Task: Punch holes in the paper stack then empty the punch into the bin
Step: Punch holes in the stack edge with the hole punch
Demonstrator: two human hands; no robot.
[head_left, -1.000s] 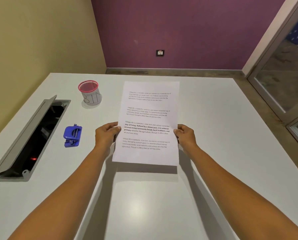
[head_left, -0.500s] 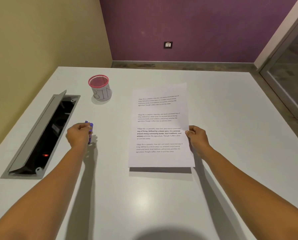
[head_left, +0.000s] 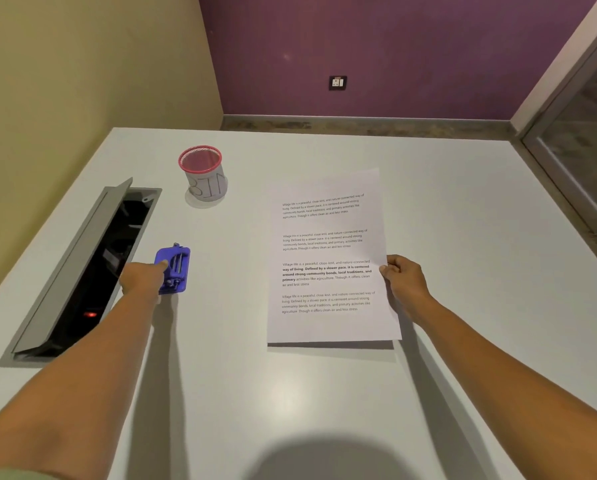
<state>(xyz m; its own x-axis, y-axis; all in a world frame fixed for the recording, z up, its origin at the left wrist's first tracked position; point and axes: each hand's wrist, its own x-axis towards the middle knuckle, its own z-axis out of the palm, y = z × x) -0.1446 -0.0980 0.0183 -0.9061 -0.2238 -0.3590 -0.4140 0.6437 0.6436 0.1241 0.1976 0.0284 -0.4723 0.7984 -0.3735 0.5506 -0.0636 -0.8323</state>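
Observation:
A white paper stack (head_left: pixel 328 251) with printed text is held slightly above the white table (head_left: pixel 290 393), casting a shadow below its near edge. My right hand (head_left: pixel 402 277) pinches its right edge. The blue hole punch (head_left: pixel 175 266) sits on the table to the left. My left hand (head_left: pixel 144 277) is on the punch's left side, thumb on top, fingers wrapped beneath. A small cup with a pink rim, labelled BIN (head_left: pixel 204 174), stands further back, beyond the punch.
An open grey cable hatch (head_left: pixel 78 271) with a dark recess and a red light is set into the table at the left, right beside the punch. The table's right edge borders a glass door (head_left: pixel 581 140).
My left hand let go of the paper, moved left and took hold of the blue punch. My right hand keeps the paper, which shifted slightly right.

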